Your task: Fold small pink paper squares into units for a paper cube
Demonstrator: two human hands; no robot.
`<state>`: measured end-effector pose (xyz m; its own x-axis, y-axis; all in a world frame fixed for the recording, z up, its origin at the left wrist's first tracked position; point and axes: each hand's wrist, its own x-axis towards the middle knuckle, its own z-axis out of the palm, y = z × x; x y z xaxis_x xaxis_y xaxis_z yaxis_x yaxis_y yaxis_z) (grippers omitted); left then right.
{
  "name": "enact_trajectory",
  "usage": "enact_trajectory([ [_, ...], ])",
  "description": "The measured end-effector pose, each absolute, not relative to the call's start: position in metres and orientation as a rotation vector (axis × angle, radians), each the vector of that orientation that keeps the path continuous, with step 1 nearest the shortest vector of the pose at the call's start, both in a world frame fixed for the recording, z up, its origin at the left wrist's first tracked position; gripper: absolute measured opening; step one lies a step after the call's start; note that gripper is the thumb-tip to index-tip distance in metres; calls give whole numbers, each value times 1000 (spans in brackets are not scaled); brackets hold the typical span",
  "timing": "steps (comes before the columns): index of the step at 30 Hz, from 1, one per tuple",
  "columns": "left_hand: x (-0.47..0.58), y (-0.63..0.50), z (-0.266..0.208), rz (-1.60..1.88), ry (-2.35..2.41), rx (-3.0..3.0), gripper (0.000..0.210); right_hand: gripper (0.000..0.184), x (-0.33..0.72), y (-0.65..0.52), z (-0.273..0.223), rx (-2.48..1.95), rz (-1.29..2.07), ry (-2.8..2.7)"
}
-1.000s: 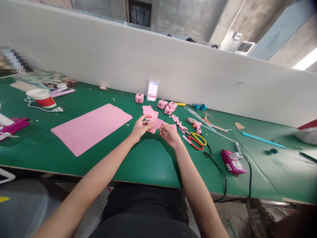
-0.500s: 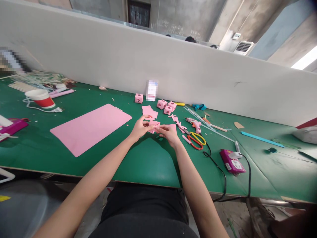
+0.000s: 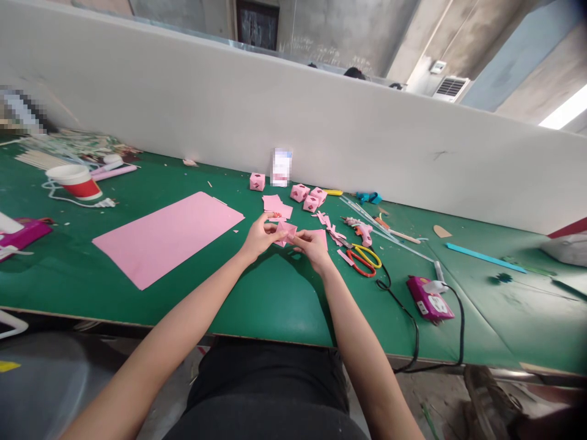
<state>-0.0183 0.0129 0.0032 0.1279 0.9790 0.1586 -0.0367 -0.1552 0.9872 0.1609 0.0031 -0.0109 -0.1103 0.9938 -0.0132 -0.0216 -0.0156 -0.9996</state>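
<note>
Between my two hands is a small piece of folded pink paper (image 3: 287, 230), held just above the green table. My left hand (image 3: 260, 237) pinches it from the left, fingers closed on its edge. On the right side, the fingertips of my right hand (image 3: 312, 245) grip it as well. Pink paper squares (image 3: 277, 206) lie just beyond my fingers, and another pink piece (image 3: 321, 237) shows behind my right hand. Several folded pink paper cubes (image 3: 300, 193) with dark diamond-shaped openings sit farther back. Pink paper scraps (image 3: 331, 230) lie to the right.
A large pink sheet (image 3: 169, 239) lies left. Right of my hands are scissors (image 3: 365, 259), a pink glue gun (image 3: 364, 232) and a magenta box (image 3: 429, 298) with a black cable. A phone (image 3: 281, 167) leans on the white partition (image 3: 192, 104). A paper cup (image 3: 76, 182) stands far left.
The folded paper's upper flaps have opened a little, showing crossing creases. Both hands stay nearly in place. At the lower right, a shoe has shifted.
</note>
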Motion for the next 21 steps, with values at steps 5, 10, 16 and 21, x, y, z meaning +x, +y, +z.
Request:
enact_trajectory([
  [5, -18, 15, 0, 1243, 1037, 1383, 61, 48, 160, 3, -8, -1121, 1242, -1240],
  [10, -17, 15, -2, 1229, 1030, 1380, 62, 47, 160, 3, -7, -1104, 1232, -1204],
  [16, -17, 15, -2, 1220, 1022, 1402, 62, 47, 160, 2, -7, -1090, 1259, -1178],
  [21, -17, 15, -3, 1209, 1035, 1410, 62, 44, 161, 3, -8, -1115, 1216, -1179],
])
